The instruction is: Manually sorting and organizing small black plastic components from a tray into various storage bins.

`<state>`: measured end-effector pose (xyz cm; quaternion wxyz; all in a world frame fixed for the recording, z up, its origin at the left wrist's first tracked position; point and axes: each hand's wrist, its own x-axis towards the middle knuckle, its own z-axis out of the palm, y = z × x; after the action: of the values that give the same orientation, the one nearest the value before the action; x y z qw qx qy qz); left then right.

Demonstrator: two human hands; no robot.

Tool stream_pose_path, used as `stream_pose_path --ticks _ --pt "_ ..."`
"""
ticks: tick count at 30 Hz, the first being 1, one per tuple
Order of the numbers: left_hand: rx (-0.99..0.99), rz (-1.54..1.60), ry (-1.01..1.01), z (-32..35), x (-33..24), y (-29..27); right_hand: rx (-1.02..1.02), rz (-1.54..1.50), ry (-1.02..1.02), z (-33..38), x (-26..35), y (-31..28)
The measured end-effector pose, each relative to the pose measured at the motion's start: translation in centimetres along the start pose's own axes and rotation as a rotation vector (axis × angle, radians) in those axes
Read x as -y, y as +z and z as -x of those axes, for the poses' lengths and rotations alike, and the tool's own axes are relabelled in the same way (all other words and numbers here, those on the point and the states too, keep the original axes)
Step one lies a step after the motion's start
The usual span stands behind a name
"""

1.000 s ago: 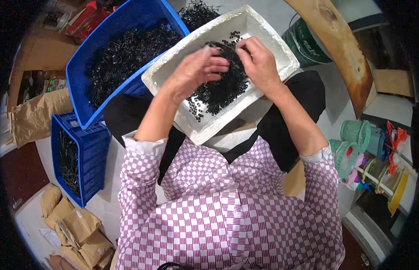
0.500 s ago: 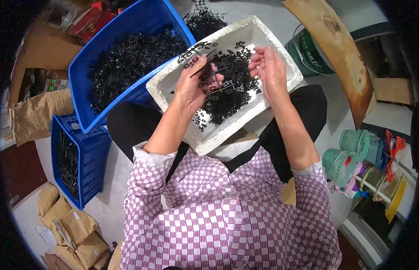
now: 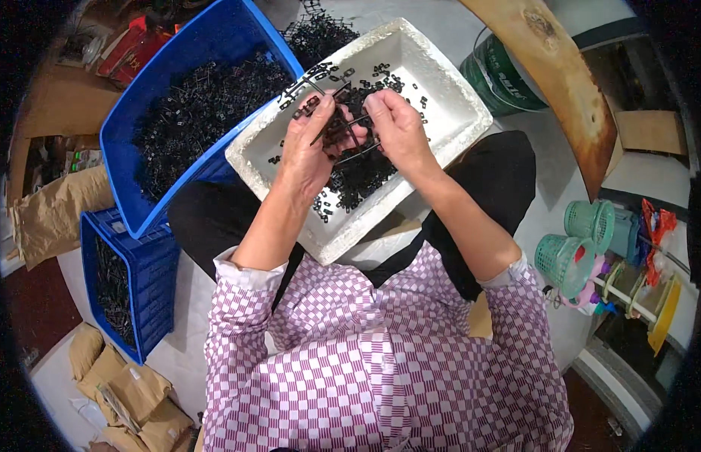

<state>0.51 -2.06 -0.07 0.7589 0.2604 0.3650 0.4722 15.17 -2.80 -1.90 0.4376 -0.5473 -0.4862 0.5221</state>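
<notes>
My left hand [image 3: 311,143] is closed round a branching black plastic sprue [image 3: 353,129], its thin bars sticking out past the fingers. Thumb and fingers of my right hand [image 3: 399,129] pinch at the right side of the same piece. Both hands are over a white foam box [image 3: 348,245] resting across my lap. Many small black plastic parts [image 3: 358,179] lie heaped inside it, with loose ones scattered along its walls. More black pieces with bars lie over the box's upper left rim. What sits deep in my left palm is hidden.
A large blue crate [image 3: 169,215] full of black sprues stands at the left, a smaller blue crate [image 3: 151,279] below it. Another black pile [image 3: 316,34] lies on the floor beyond. At the right are a green bucket [image 3: 501,75], a curved wooden board [image 3: 572,68] and green baskets [image 3: 565,264].
My right hand has moved left and down from the box's right side, closing its fingers on the sprue in my left hand. The whole view has shifted slightly.
</notes>
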Motion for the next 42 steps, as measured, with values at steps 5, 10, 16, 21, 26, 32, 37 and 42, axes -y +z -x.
stream_pose_path --ticks 5,10,16,21,26,32,37,42 --pt "-0.103 0.073 -0.038 0.0 0.0 1.2 -0.123 -0.006 -0.271 -0.7 -1.0 0.8" --pt "-0.102 0.103 -0.043 -0.1 0.6 1.6 -0.192 -0.002 -0.116 -2.7 -1.4 -1.1" --pt "-0.042 -0.02 0.035 1.1 -0.4 0.8 -0.036 -0.173 0.272 -3.5 -0.6 -5.0" --pt "0.058 -0.118 0.029 1.1 1.3 0.9 0.172 -0.611 0.285 -1.4 0.9 -2.4" --pt "0.157 -0.177 0.005 1.1 2.1 1.2 0.085 -0.501 0.113 -1.4 1.5 -1.6" --pt "0.147 -0.212 -0.035 1.1 2.6 1.5 -0.011 -0.206 0.02 -1.8 0.9 -1.9" --pt "0.178 -0.217 -0.088 1.0 2.4 1.8 -0.134 -0.186 -0.186 -2.3 -0.1 -1.4" --pt "0.185 -0.195 -0.211 1.3 0.4 1.5 -0.276 -0.327 -0.052 -3.9 0.7 -5.2"
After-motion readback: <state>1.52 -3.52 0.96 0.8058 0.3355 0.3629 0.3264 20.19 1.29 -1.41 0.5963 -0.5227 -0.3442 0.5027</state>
